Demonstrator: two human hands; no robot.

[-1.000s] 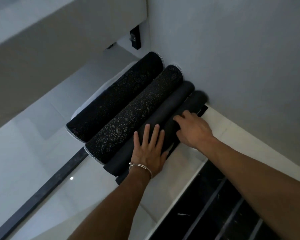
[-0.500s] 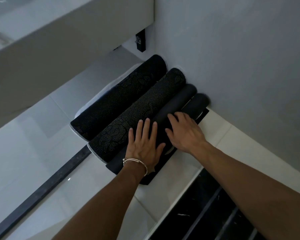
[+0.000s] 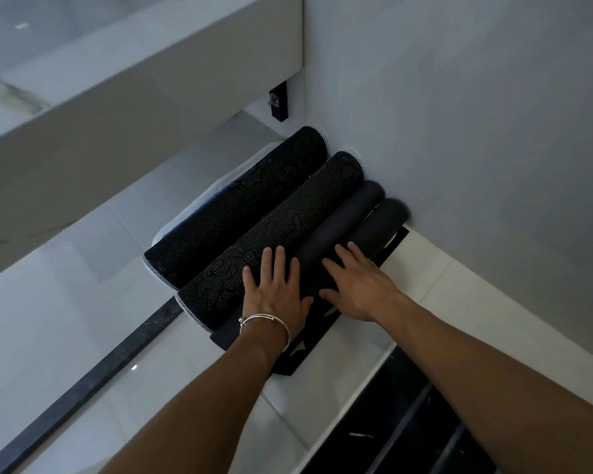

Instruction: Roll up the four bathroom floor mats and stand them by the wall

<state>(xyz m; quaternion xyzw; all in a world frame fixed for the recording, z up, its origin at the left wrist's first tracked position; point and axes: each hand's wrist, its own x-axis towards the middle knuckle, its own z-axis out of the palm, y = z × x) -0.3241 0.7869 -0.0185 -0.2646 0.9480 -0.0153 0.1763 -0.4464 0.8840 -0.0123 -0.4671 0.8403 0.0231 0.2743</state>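
**Left hand** [image 3: 274, 295]: flat and palm down, fingers straight and close together, gripping nothing. The fingertips lie on the second roll [image 3: 288, 227] and the palm on the near end of the third roll [image 3: 346, 220]. There is a bracelet [image 3: 267, 319] at the wrist.

**Right hand** [image 3: 360, 289]: flat and palm down, fingers spread, gripping nothing. It presses across the third roll and the fourth roll [image 3: 380, 224], just beside the left hand.

**Loose flap** [image 3: 305, 354]: dark sheet lying flat on the floor [image 3: 65, 302] under both wrists. We judge it to be the unwound tail of the fourth roll, though the join is hidden.

**Four rolls**: side by side and touching. The first roll [image 3: 240, 213] is farthest left and rests on a white cloth [image 3: 199, 210]. The first and second are dotted, the third and fourth plain.

**Axis**: we read all four long axes as running straight away from the hands, near ends at the palms and far ends at the wall [image 3: 476, 131].

**Judgement**:
- The rolls lie down and none stands yet.
- The flap wants winding in first, and the right hand is nearer to it.
- Each roll must then pivot about its far end, lifted from the near end where both hands rest.
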